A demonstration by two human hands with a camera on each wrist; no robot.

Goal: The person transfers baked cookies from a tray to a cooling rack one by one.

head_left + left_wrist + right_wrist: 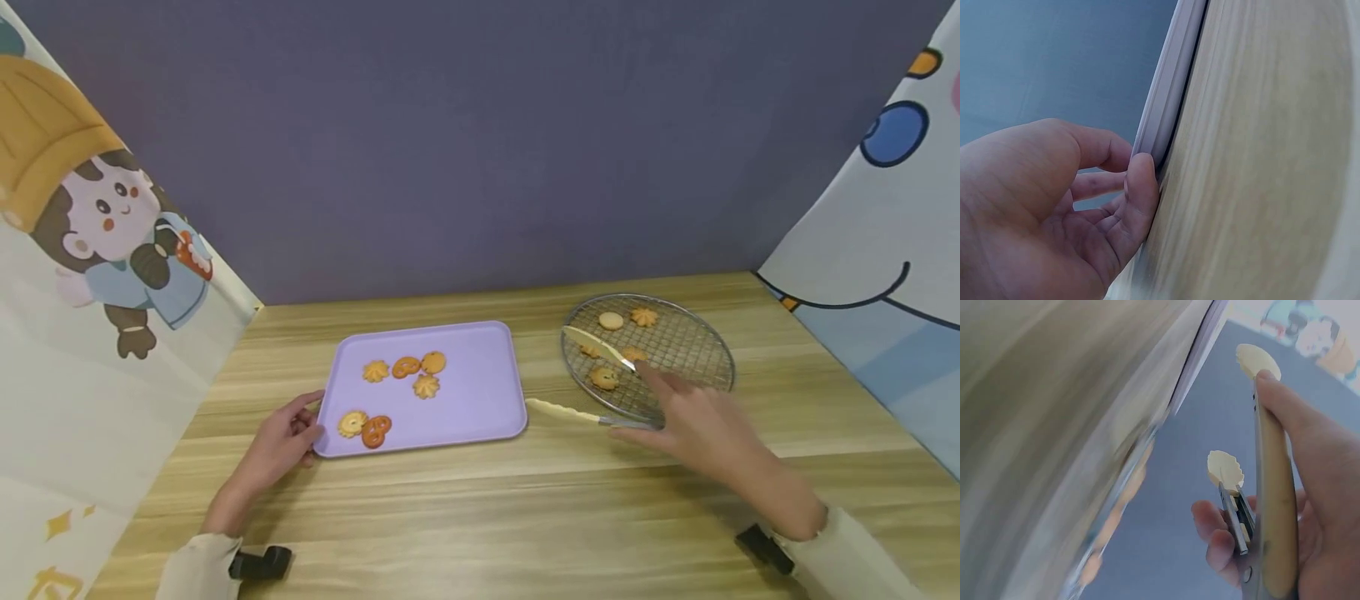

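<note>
A lilac tray lies on the wooden table, bearing several cookies, among them two pretzel-shaped ones. My left hand grips its near left corner; in the left wrist view, the thumb and fingers meet at the tray's edge. In my right hand are food tongs with cream scalloped tips, spread wide with nothing between them. One arm of the tongs reaches over a round wire rack holding several cookies, including a pale round one. The other arm points toward the tray's right edge.
A dark grey panel rises behind the table. Cloths printed with cartoons flank both sides, a chef-hatted figure at left. Between tray and rack runs a narrow strip of wood. Black straps sit on both wrists.
</note>
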